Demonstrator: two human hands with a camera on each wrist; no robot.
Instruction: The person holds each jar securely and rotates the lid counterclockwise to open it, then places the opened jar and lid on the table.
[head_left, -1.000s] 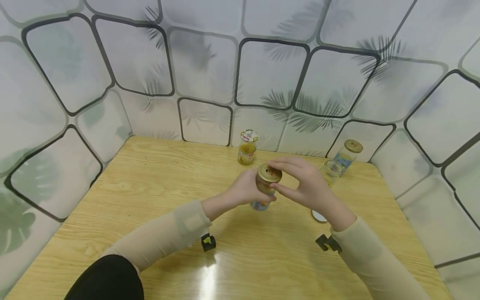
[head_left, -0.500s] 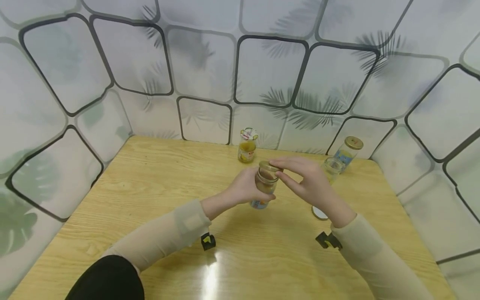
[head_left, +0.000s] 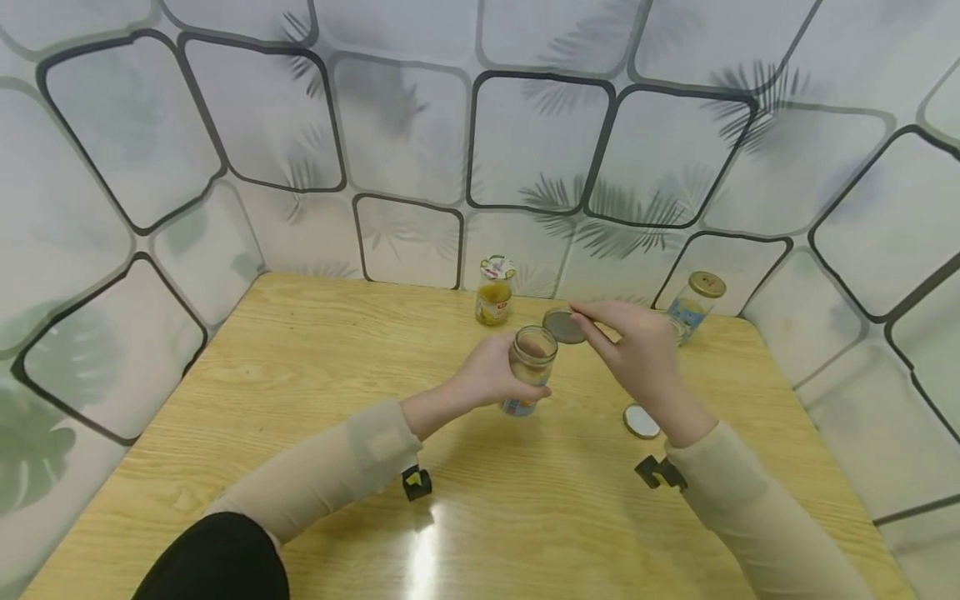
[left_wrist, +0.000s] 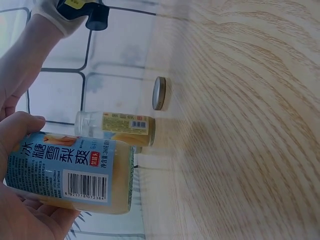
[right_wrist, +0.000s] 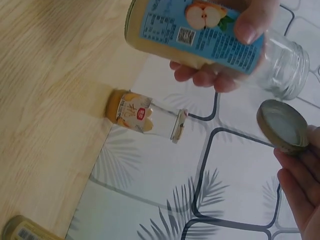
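My left hand [head_left: 491, 373] grips a glass jar [head_left: 534, 360] round its middle. The jar's mouth is uncovered. In the right wrist view its blue label [right_wrist: 200, 35] shows a cut fruit, and pale contents lie low inside. My right hand [head_left: 637, 346] pinches a gold metal lid [head_left: 564, 327] by its edge between thumb and fingers. This lid is tilted, its grey inner side showing, and stands just beside the jar's rim, apart from it in the right wrist view. Another lid [head_left: 641, 422] lies on the table below my right wrist, white inside facing up.
At the table's back edge stands a jar [head_left: 493, 302] with yellow contents and a patterned lid. Back right is a gold-lidded jar [head_left: 690, 312] with a blue label. A lidless jar with a yellow label [left_wrist: 125, 125] is mostly hidden behind my right hand in the head view.
The gold lid has come off the jar and moved right with my right hand, tipping to show its underside. My left hand and the jar have stayed about where they were.
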